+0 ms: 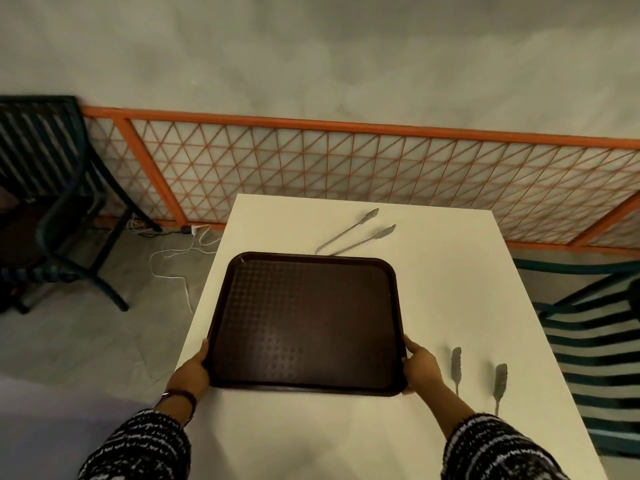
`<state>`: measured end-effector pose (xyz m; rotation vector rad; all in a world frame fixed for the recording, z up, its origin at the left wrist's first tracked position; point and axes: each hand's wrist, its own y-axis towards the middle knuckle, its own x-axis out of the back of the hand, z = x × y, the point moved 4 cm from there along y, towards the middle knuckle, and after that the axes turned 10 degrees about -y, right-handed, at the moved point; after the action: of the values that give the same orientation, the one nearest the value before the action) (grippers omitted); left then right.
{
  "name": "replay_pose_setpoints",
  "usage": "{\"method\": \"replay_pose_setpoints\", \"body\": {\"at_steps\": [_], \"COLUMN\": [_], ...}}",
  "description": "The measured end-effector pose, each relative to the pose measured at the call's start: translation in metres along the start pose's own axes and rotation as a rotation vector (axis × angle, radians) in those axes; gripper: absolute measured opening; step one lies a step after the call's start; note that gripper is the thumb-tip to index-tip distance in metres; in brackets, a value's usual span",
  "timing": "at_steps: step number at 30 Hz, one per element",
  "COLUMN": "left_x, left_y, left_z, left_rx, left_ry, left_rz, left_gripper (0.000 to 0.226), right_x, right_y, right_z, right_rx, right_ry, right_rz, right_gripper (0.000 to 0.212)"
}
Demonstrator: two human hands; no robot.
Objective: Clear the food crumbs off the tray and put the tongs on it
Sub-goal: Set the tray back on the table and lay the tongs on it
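A dark brown textured tray (306, 323) lies over the left part of a white table (450, 289). My left hand (192, 370) grips its near left corner and my right hand (420, 370) grips its near right corner. No crumbs show on the tray's surface. One pair of metal tongs (356, 232) lies on the table just beyond the tray's far edge. A second pair of tongs (479, 375) lies to the right of my right hand, its tips pointing away from me.
A dark metal chair (45, 202) stands on the floor at the left, another green striped chair (595, 341) at the table's right. White cables (176, 258) trail on the floor. An orange lattice fence (346, 168) runs behind the table.
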<state>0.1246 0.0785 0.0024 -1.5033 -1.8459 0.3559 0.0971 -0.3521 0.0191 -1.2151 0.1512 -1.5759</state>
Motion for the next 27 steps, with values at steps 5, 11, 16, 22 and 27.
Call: {"method": "replay_pose_setpoints", "body": {"at_steps": [5,11,16,22,27], "left_x": [-0.001,-0.001,-0.002,-0.005,-0.062], "left_y": [0.023,0.032,0.037,0.011,-0.020], "left_z": [-0.018,-0.035,-0.039,-0.050,-0.062], "left_rx": [-0.019,-0.057,-0.136,-0.201,-0.435], "left_ry": [0.002,0.409,0.434,0.450,0.401], "left_rz": [-0.007,-0.007,0.022,-0.219,-0.083], "left_gripper": [0.064,0.055,0.054,0.054,0.044], "right_x": [0.005,0.009,0.011,0.032,0.037], "right_y": [0.016,0.029,0.027,-0.004,-0.052], "right_z": [0.018,0.030,0.031,0.017,-0.060], "right_rx": [0.019,0.025,0.034,0.160,0.238], "right_ry": [-0.090,-0.130,-0.200,-0.625,-0.610], "right_rz": [-0.025,-0.034,-0.009,-0.148,-0.441], "right_gripper": [0.053,0.053,0.055,0.048,0.040]}}
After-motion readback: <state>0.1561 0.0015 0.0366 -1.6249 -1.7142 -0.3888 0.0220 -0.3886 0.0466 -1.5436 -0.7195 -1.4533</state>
